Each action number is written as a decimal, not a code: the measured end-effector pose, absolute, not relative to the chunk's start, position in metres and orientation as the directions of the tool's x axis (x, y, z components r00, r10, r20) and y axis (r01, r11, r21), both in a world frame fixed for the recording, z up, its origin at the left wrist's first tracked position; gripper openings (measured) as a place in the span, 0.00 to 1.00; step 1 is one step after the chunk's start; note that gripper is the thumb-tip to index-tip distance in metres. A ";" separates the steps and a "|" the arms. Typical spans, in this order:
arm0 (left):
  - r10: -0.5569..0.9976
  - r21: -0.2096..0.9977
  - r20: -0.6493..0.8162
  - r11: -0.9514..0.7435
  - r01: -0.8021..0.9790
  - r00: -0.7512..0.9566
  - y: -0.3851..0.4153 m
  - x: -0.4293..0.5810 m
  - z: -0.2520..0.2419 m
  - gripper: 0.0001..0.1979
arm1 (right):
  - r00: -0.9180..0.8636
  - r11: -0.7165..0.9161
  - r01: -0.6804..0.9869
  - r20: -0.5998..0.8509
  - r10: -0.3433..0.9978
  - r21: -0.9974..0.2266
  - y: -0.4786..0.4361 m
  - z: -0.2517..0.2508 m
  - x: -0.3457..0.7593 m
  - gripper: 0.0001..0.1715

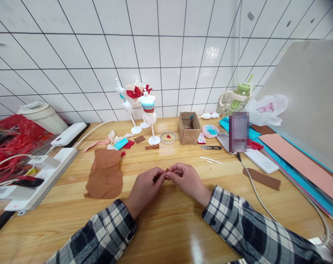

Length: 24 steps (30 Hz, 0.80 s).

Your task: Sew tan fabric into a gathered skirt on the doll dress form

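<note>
Over the middle of the wooden table, my left hand point(148, 187) and my right hand point(187, 181) meet fingertip to fingertip. Both pinch a small piece of brown crepe paper point(167, 170); most of it is hidden by the fingers. A wrinkled brown crepe sheet point(104, 174) lies flat to the left of my left hand. Beyond the hands a small folded brown strip point(152, 147) rests before a white mini dress form point(148, 110), which is wrapped in light blue and brown-red bands.
At the back stand a cardboard box point(190, 128), a pink bowl point(210, 131) and a green-lidded bottle point(239, 97). Thread snips point(211, 147) and white sticks point(210, 160) lie right of centre. A power strip point(45, 176) runs along the left; coloured paper sheets point(300, 157) and a cable point(255, 189) lie right.
</note>
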<state>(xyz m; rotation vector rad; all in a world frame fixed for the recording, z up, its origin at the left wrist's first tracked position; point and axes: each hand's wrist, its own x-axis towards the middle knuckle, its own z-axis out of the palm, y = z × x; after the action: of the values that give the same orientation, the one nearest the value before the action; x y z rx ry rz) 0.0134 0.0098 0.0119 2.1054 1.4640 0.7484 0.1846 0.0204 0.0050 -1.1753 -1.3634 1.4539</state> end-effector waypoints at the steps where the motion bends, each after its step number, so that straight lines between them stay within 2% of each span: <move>1: 0.940 0.643 0.171 -0.334 0.689 0.296 0.010 0.013 0.012 0.11 | -0.249 -0.098 0.037 -0.104 0.963 -0.995 0.020 0.005 0.185 0.12; 14: 0.887 0.668 0.199 -0.434 0.605 0.416 0.013 0.008 0.015 0.13 | -0.266 -0.201 -0.050 -0.181 0.947 -0.978 0.020 0.006 0.184 0.14; 24: 0.930 0.727 0.216 -0.358 0.586 0.299 0.011 0.011 0.016 0.11 | -0.261 -0.123 -0.025 -0.112 0.959 -0.992 0.018 0.002 0.183 0.13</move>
<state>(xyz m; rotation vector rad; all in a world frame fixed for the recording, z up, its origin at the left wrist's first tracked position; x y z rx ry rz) 0.0106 0.0107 0.0159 2.0480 1.3451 0.8603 0.1826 0.0184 0.0022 -1.1305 -1.3099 1.5102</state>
